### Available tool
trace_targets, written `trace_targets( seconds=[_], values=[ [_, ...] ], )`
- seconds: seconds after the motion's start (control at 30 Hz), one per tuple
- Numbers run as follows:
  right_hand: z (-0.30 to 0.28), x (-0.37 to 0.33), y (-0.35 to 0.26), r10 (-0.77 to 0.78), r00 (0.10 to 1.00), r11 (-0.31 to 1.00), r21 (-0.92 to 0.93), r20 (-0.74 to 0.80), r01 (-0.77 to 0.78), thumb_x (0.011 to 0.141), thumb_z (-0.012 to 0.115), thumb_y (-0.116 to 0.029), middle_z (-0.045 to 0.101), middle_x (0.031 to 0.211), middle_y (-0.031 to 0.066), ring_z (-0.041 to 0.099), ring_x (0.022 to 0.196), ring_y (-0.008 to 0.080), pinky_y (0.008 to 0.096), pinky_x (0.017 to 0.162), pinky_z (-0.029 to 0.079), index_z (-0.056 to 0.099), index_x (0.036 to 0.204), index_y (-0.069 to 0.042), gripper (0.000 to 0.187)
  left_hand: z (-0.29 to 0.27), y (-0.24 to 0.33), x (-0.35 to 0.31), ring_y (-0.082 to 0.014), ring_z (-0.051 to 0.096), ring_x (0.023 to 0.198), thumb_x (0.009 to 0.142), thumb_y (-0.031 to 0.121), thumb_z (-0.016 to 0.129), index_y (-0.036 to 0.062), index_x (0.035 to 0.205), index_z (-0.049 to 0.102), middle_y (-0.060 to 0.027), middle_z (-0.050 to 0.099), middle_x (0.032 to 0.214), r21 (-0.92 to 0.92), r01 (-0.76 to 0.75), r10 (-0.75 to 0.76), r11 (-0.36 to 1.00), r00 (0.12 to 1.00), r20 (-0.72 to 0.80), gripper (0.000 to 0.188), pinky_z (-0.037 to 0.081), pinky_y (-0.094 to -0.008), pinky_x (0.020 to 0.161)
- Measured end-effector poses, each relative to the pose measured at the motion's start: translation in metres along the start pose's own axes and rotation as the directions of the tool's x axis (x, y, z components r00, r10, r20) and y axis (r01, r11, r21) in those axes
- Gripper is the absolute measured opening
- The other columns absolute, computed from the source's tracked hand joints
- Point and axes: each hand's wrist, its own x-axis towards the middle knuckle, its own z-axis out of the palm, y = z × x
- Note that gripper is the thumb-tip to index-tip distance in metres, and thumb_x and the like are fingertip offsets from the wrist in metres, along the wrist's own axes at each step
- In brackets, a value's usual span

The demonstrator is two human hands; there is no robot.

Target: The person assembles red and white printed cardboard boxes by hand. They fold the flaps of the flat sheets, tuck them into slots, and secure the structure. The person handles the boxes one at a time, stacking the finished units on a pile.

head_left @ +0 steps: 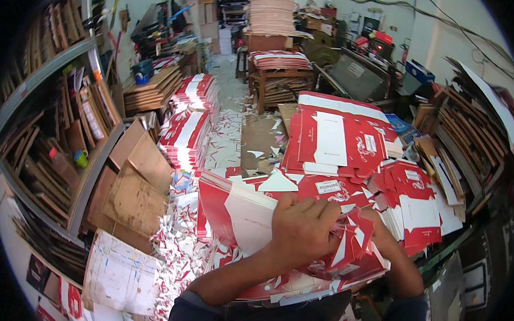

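My left hand (305, 224) is closed, its knuckles up and fingers curled at the edge of a bunch of red-and-white printed card pieces (352, 239). On the far side of that bunch, my right hand (379, 227) grips it, most of its fingers hidden behind the card. Just left of my left hand, a thick stack of red-and-white die-cut card sheets (245, 215) leans at a tilt. White triangular offcuts (278, 182) lie beyond my hands on more red sheets.
Flat red-and-white card stacks (339, 137) lie ahead, with another (417, 211) at the right. Cut scraps (178, 267) heap on the floor at left. Beside them lean wooden boards (132, 200) and a shelf (87, 208). Bundled stacks (190, 132) line the aisle.
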Motion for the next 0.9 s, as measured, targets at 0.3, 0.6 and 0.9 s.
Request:
trace_targets(
  seconds=[0.3, 0.6, 0.9],
  values=[
    [0.000, 0.030, -0.068, 0.198, 0.975, 0.912, 0.383, -0.100, -0.146, 0.089, 0.067, -0.024, 0.058, 0.070, -0.0002, 0.051, 0.060, 0.0067, 0.0242, 0.053, 0.037, 0.066, 0.086, -0.002, 0.023, -0.032, 0.000, 0.006, -0.0296, 0.065, 0.074, 0.075, 0.025, 0.073, 0.0038, 0.108, 0.056, -0.0121, 0.067, 0.084, -0.155, 0.183, -0.122, 0.971, 0.934, 0.337, 0.043, 0.041, -0.0411, 0.070],
    [0.021, 0.022, -0.123, -0.076, 0.971, 0.920, -0.392, -0.229, -0.021, 0.089, 0.074, -0.032, 0.066, 0.077, 0.0102, 0.067, 0.073, 0.0213, 0.0322, 0.066, 0.052, 0.062, 0.110, 0.000, 0.039, -0.021, -0.010, 0.019, -0.0381, 0.063, 0.070, 0.077, 0.024, 0.072, -0.0033, 0.096, 0.055, -0.0199, 0.064, 0.078, -0.210, 0.347, -0.281, 0.914, 0.915, 0.291, 0.037, 0.044, -0.0451, 0.065],
    [0.038, -0.012, -0.096, -0.215, 0.955, 0.734, -0.679, -0.202, 0.022, 0.080, 0.082, -0.036, 0.057, 0.058, 0.0076, 0.059, 0.049, 0.0255, 0.0364, 0.050, 0.046, 0.058, 0.074, -0.006, 0.038, 0.001, -0.026, -0.008, -0.0242, 0.048, 0.065, 0.085, 0.022, 0.065, 0.0045, 0.084, 0.051, -0.0079, 0.050, 0.072, -0.605, 0.267, -0.375, 0.750, 0.925, -0.057, 0.023, 0.037, -0.0376, 0.062]
  ],
)
